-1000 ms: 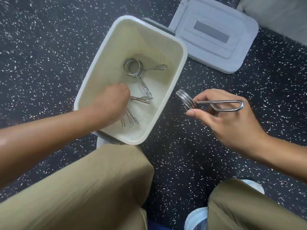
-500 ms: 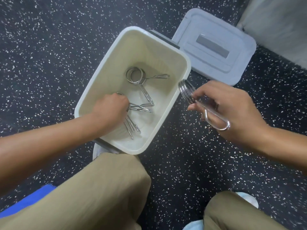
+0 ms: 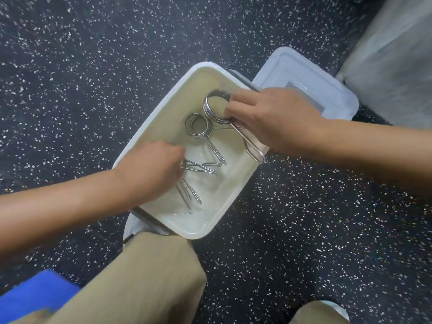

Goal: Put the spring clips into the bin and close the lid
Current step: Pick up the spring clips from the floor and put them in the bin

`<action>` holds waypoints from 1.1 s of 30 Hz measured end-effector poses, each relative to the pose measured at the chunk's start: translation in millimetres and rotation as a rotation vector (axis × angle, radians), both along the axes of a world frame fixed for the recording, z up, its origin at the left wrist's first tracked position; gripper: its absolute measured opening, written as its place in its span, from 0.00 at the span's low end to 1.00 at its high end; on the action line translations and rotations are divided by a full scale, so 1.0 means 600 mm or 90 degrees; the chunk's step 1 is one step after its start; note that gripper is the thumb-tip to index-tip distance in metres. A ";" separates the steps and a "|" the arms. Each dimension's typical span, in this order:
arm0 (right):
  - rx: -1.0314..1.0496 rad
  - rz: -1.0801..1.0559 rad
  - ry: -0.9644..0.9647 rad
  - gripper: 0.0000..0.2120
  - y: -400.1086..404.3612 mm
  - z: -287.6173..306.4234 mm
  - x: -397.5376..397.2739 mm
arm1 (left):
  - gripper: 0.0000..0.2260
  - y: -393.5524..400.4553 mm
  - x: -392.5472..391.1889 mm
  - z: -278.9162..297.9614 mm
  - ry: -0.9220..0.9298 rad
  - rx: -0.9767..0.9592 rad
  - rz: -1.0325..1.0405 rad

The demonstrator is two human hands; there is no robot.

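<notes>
Right hand (image 3: 273,120), a second ago outside the bin (image 3: 161,127), now over it, still gripping a spring clip (image 3: 217,108). Left hand (image 3: 154,169) inside, closed over clips beneath its fingers. Release next; lid (image 3: 327,73) open beyond right hand.

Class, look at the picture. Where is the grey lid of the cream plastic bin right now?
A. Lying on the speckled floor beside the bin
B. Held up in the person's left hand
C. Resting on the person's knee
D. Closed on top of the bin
A. The grey rectangular lid lies flat on the dark speckled floor beyond the open cream plastic bin, partly hidden by the right hand.
</notes>
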State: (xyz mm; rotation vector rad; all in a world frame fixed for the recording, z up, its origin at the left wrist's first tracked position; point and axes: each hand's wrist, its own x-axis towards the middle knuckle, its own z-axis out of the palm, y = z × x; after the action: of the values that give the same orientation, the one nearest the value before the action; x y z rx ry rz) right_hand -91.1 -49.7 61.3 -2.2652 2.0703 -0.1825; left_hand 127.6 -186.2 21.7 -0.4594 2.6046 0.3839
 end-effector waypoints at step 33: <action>0.074 -0.031 0.008 0.04 -0.052 -0.061 0.011 | 0.15 0.003 0.009 0.067 0.076 -0.011 0.001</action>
State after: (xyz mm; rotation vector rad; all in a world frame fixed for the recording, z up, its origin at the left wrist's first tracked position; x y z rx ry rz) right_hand -84.6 -80.9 24.8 -2.1555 2.0854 -0.0484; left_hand 132.9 -184.5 62.0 -0.4565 2.7258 0.4012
